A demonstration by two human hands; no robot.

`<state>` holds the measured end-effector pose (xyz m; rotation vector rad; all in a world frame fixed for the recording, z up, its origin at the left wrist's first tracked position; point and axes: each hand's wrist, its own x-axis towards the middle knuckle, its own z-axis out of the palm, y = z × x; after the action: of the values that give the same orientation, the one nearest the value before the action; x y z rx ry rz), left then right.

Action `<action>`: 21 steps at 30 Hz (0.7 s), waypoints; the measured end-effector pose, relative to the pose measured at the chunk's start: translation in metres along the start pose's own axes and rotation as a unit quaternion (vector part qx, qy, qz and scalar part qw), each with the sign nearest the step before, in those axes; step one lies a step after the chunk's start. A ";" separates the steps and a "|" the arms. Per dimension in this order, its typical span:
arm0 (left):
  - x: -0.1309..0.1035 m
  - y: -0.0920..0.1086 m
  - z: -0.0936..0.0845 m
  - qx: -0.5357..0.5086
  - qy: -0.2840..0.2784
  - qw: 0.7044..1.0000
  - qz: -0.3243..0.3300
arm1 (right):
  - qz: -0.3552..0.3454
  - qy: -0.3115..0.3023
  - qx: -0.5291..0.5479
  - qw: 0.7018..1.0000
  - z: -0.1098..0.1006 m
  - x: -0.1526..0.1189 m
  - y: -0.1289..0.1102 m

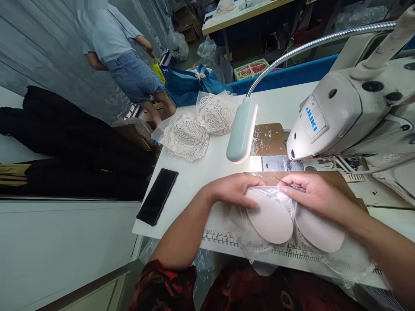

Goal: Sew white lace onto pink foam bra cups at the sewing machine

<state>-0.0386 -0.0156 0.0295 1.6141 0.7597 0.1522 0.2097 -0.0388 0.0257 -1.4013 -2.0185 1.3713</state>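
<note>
While the left hand pinches the top edge of a pale bra between thumb and fingers, the right hand closes its grip on a thin dark tool, thumb and fingertips at the same edge, near the middle. The bra lies at the front of the white bench, its smooth cup linings facing up, its sheer lace spread over a printed ruler and past the front edge. Just beyond the hands stands a sewing machine, with a lit lamp on a bendy neck beside it. A phone lies near the bench's left edge; lace cups sit farther back, next to a blue bag.
</note>
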 end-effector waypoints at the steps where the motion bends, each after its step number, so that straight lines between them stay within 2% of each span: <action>1: -0.006 0.000 -0.005 0.016 0.007 1.000 -0.012 | -0.003 -0.012 -0.016 1.000 -0.003 -0.001 0.002; 4: -0.018 -0.001 -0.014 0.007 0.055 0.998 -0.027 | -0.029 -0.127 -0.025 0.991 -0.010 -0.003 0.006; 5: -0.019 -0.001 -0.015 0.001 0.074 0.997 -0.022 | -0.031 -0.145 -0.017 0.989 -0.011 -0.003 0.006; 6: -0.020 -0.001 -0.015 -0.004 0.091 0.996 -0.015 | -0.028 -0.139 -0.004 0.990 -0.011 -0.003 0.006; 10: -0.014 0.002 -0.004 -0.023 0.113 0.993 0.019 | -0.010 -0.009 0.060 0.998 0.000 0.003 0.004; 14: -0.007 0.005 0.008 -0.008 0.139 0.989 0.044 | -0.025 0.012 0.040 0.999 0.015 0.006 0.003; 17: -0.003 0.007 0.015 -0.001 0.166 0.986 0.033 | -0.039 0.028 0.031 0.998 0.018 0.002 0.000; 21: 0.004 0.007 0.021 -0.050 0.157 0.986 0.011 | -0.067 0.030 0.066 0.995 0.017 -0.003 -0.003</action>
<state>-0.0220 -0.0307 0.0299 1.5216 0.9592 0.4629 0.1979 -0.0502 0.0210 -1.2143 -1.9100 1.3612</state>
